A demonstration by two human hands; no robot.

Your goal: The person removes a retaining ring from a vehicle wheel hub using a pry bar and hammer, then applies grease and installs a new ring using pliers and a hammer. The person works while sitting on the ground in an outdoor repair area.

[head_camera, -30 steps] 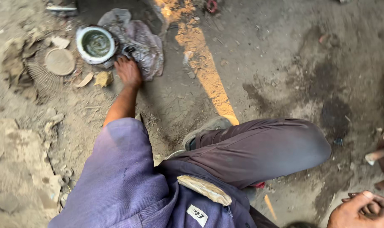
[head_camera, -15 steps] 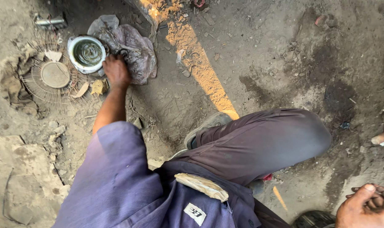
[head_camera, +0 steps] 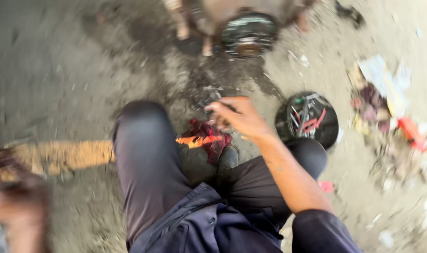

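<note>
While view swung, right hand (head_camera: 237, 117) reached forward

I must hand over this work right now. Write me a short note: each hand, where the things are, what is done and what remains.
Right hand: stretched forward over the ground, fingers curled near a small dark object; blur hides any grip.
Left hand: at the lower left edge, too blurred to judge.
Things: red rag on the ground below the right hand; round black tray of tools to its right; dark round part farther ahead.
Done and left: the picture does not settle either.
</note>
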